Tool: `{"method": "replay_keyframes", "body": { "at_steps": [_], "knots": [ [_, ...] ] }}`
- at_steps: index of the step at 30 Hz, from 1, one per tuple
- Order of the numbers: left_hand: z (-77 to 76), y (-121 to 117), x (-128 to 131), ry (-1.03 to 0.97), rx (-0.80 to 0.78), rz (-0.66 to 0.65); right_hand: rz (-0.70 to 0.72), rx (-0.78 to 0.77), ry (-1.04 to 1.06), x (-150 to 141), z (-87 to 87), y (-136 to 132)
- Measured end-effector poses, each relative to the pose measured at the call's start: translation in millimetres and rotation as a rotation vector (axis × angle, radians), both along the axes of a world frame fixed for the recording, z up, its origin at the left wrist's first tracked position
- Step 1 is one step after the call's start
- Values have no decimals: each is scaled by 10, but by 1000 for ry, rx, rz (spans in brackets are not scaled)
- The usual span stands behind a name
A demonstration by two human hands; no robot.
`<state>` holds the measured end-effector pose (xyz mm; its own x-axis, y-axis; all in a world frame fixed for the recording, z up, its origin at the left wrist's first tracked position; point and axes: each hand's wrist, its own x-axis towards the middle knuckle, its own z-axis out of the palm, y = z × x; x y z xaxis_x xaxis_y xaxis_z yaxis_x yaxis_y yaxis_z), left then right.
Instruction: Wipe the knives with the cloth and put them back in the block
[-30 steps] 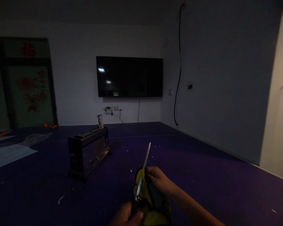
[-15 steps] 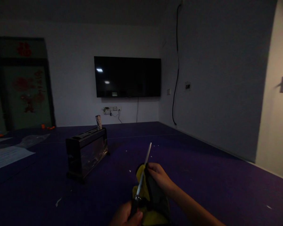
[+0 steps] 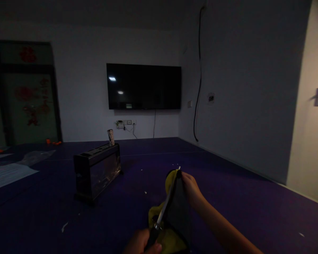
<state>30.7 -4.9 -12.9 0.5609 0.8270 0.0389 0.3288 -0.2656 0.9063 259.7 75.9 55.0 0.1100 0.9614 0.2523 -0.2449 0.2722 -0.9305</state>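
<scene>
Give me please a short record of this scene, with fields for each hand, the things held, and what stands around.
left hand: closed around the dark handle of the knife
knife: blade points up and away, its tip near the top edge of the cloth
right hand: pinches the cloth at its top, against the blade
cloth: yellow and dark, hanging down beside the blade
floor: dark purple, with small white scraps
nearby: dark knife block standing on the floor to the left
background: wall-mounted television, switched off
</scene>
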Motion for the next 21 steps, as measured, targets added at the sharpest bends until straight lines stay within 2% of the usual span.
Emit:
{"method": "replay_keyframes", "body": {
  "at_steps": [6, 17, 21],
  "knots": [
    [-39, 20, 10, 38, 24, 17, -35, -15, 81, 10, -5, -5],
    [-18, -18, 9, 62, 6, 74, 88, 4, 76, -130, 0, -97],
    [-27, -8, 14, 32, 54, 37, 146, 16, 56, -133, 9, -115]
  ]
}}
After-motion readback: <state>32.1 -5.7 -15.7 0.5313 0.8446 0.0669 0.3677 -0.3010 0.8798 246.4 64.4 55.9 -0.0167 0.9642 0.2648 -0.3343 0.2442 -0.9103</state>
